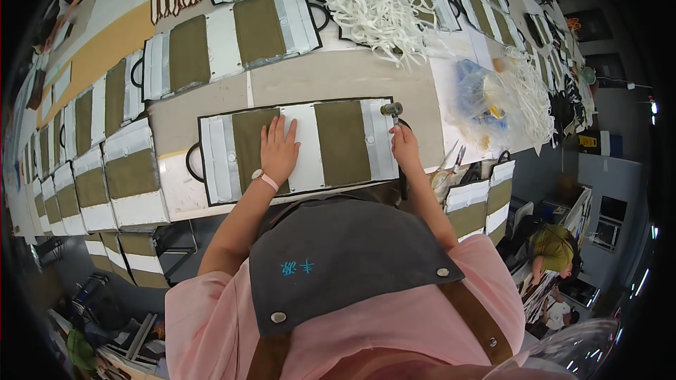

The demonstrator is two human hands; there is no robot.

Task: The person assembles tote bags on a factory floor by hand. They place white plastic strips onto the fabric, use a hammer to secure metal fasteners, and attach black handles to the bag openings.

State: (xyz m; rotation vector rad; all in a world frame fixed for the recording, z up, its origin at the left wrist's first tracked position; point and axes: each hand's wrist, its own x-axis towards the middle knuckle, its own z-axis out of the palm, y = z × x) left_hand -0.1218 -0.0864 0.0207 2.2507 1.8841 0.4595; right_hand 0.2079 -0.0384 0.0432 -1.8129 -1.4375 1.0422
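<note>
A flat bag panel [331, 142] of olive and pale grey strips with black edging lies on the worktable [331, 77] in front of me. My left hand [279, 149] presses flat on the panel, fingers apart, over an olive strip and the white middle strip. My right hand [405, 146] grips a small metal-headed hand tool [392, 110] at the panel's right edge, its head standing upright on the grey strip. A black loop handle [191, 163] sticks out from the panel's left end.
Several similar panels [232, 39] lie in rows to the left and behind. A heap of white straps [377, 7] sits at the back, a clear plastic bag [480, 95] to the right, scissors [454, 158] by the table edge. Another person [553, 250] sits lower right.
</note>
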